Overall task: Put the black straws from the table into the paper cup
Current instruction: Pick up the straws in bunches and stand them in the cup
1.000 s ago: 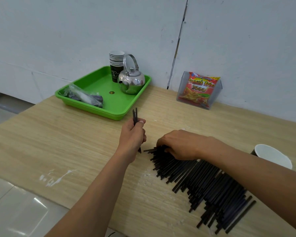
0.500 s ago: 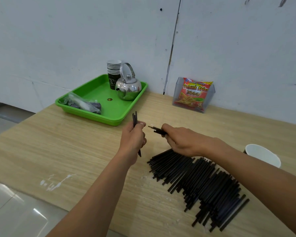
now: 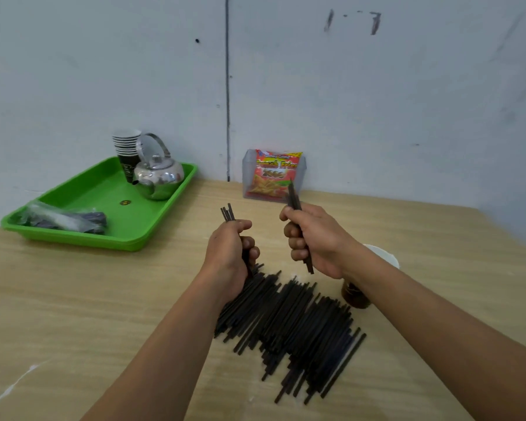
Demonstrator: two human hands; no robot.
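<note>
A heap of black straws (image 3: 289,329) lies on the wooden table (image 3: 73,299) in front of me. My left hand (image 3: 230,256) is closed around a small upright bundle of black straws (image 3: 227,212), held just above the heap's far end. My right hand (image 3: 313,238) grips a few straws (image 3: 293,199) upright, to the right of the left hand. The paper cup (image 3: 383,258), white inside and dark outside, stands behind my right wrist, which hides most of it.
A green tray (image 3: 104,192) at the back left holds a steel kettle (image 3: 158,177), a stack of paper cups (image 3: 126,147) and a plastic bag (image 3: 61,218). A snack packet in a clear holder (image 3: 274,174) leans on the wall.
My right hand lifted a few straws off the heap and turned them upright, rising level with the left hand. The left hand kept its bundle. The camera tilted up.
</note>
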